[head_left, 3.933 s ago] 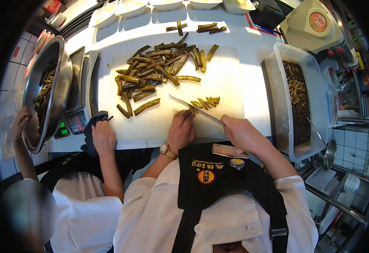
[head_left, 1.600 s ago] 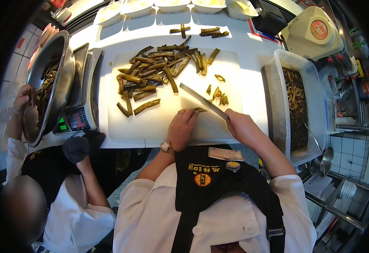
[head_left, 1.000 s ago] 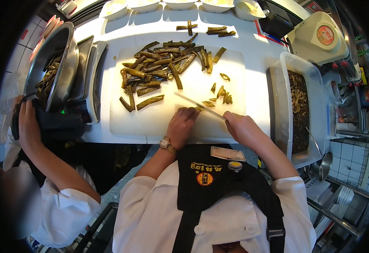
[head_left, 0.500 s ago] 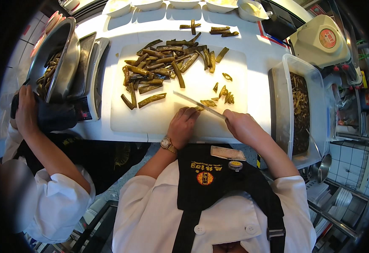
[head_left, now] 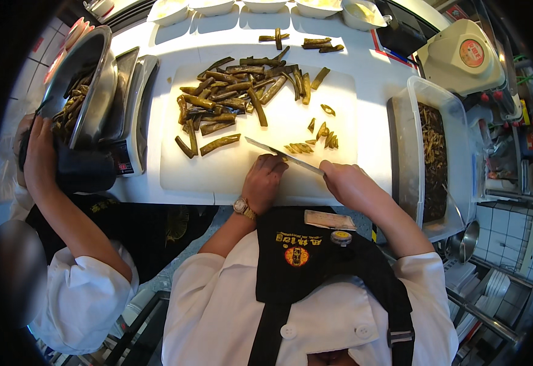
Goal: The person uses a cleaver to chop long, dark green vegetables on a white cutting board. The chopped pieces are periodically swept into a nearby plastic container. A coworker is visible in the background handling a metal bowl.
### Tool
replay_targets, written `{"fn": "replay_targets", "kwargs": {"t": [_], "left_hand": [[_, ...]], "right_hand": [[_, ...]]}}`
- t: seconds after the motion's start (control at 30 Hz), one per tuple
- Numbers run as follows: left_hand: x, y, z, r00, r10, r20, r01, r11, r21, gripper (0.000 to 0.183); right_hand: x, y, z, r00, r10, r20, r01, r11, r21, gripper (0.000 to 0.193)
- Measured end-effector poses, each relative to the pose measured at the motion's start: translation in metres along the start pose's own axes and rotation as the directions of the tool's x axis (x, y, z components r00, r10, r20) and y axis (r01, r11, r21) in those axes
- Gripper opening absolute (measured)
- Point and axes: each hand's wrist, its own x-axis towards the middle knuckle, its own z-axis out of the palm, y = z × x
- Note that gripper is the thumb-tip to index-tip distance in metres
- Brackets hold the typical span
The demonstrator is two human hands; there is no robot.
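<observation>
Since half a second ago, barely changed: right hand [head_left: 345,183] still clenched on knife [head_left: 284,155], left hand [head_left: 265,182] curled on white cutting board [head_left: 217,171] beside cut pieces [head_left: 318,137]. Uncut pods [head_left: 236,100] piled beyond; clear tub [head_left: 409,152] right; co-worker's hand [head_left: 38,158] under steel bowl [head_left: 92,91] left.

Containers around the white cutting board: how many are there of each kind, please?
White bowls along the far edge: 5
Clear plastic tub of cut strips, at the right: 1
Metal bowl, tilted, at the left: 1
Total: 7
</observation>
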Motion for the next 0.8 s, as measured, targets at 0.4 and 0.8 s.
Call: {"fn": "replay_targets", "kwargs": {"t": [0.4, 0.8], "left_hand": [[0.014, -0.016, -0.018, 0.964, -0.239, -0.113, 0.234, 0.971, -0.058, 0.021], [0.100, -0.063, -0.031, 0.972, 0.129, 0.194, -0.201, 0.887, 0.415, 0.020]], "right_hand": [[-0.009, 0.004, 0.000, 0.994, 0.109, -0.001, -0.106, 0.968, 0.229, 0.012], [-0.042, 0.036, -0.002, 0.972, 0.230, -0.056, -0.220, 0.965, 0.145, 0.013]]}}
